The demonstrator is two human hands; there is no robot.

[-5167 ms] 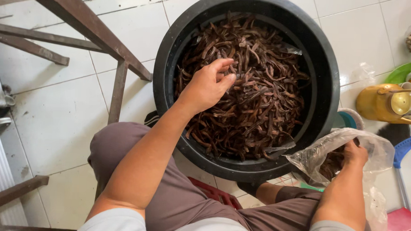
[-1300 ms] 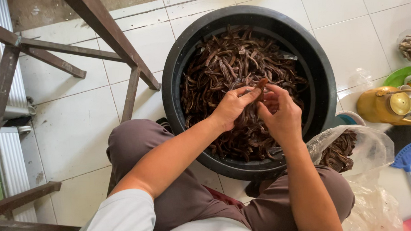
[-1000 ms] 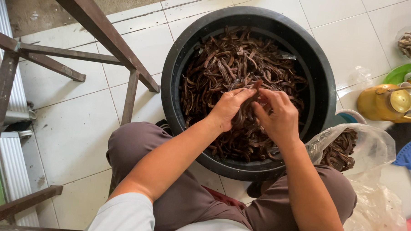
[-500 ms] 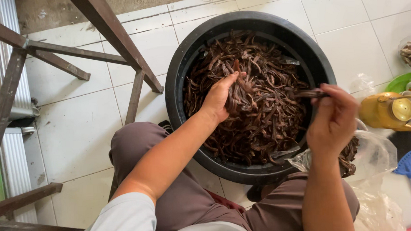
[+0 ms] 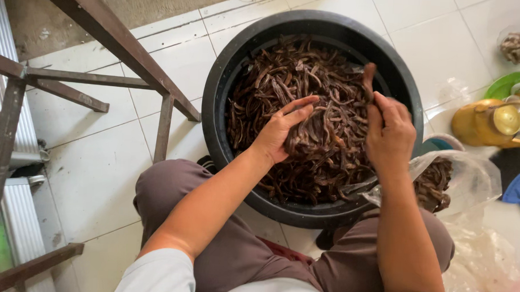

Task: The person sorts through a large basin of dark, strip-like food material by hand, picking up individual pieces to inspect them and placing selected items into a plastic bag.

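Down over the round black plastic tub [image 5: 215, 104], both bare hands work among a heap of dark brown pods [image 5: 328, 160], long, thin, curled and dry-looking, matted together like leathery strips. The right hand [image 5: 390, 133] is closed around one pod [image 5: 368, 78], pinching it between thumb and fingers so that its rounded upper end stands up just above the knuckles; the rest of it is hidden inside the fist. Just to the left of that grip, the left hand [image 5: 283, 129] lies palm-down on the heap with its fingers loosely spread and slightly curled, touching the pods; whether it holds any I cannot tell. Below and to the right of the right wrist, a crinkled clear plastic bag [image 5: 472, 182] sits against the tub's rim, with more of the same brown pods showing through its film. Further right of the grip stands a glossy yellow kettle-like vessel [image 5: 480, 122] on white glazed floor tiles [image 5: 92, 169]. Well to the left, rusty brown metal frame bars [image 5: 108, 37] slant across the tiles.
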